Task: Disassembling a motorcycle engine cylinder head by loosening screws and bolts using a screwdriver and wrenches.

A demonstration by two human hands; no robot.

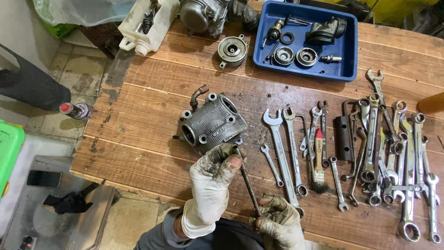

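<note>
Gloved right hand (280, 221) and left hand (217, 162) clamped on thin rod (249, 185), steadying it against engine cylinder (210, 122) on table (138, 139).

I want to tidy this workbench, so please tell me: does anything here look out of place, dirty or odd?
A red-handled paintbrush lies among the row of steel spanners, the only non-wrench there. Dark crumbs of dirt are scattered on the wooden table beside the grey metal engine part. Both gloves are heavily soiled.
</note>
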